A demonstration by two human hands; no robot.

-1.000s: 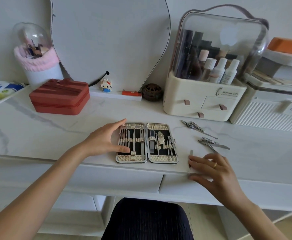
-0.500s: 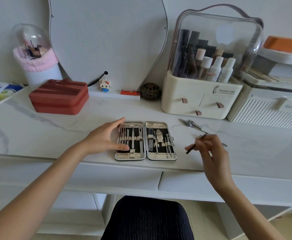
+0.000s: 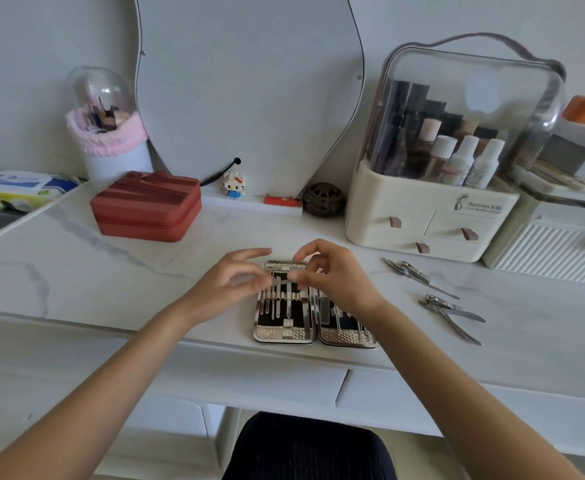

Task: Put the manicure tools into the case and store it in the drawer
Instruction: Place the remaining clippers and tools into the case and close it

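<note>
the manicure case (image 3: 285,336) is laid open on the white marble worktop (image 3: 76,271) at 6 o'clock, near the front edge, with metal tools strapped in both halves. over its left half, a thin metal tool (image 3: 281,281) is pinched at one end by the left hand (image 3: 233,282) and at the other by the right hand (image 3: 332,275); each grip is narrow, closed on the tool. loose tools are left on the worktop at 3 o'clock: a pair of nippers (image 3: 419,276) and, nearer the edge, nail clippers (image 3: 452,315). a cream cosmetics organiser (image 3: 433,216) is seen at 1 o'clock, marked "serious life"; smaller writing beneath cannot be read. a red zipped box (image 3: 147,207) is placed at 10 o'clock. closed drawers (image 3: 266,379) are seen under the worktop.
</note>
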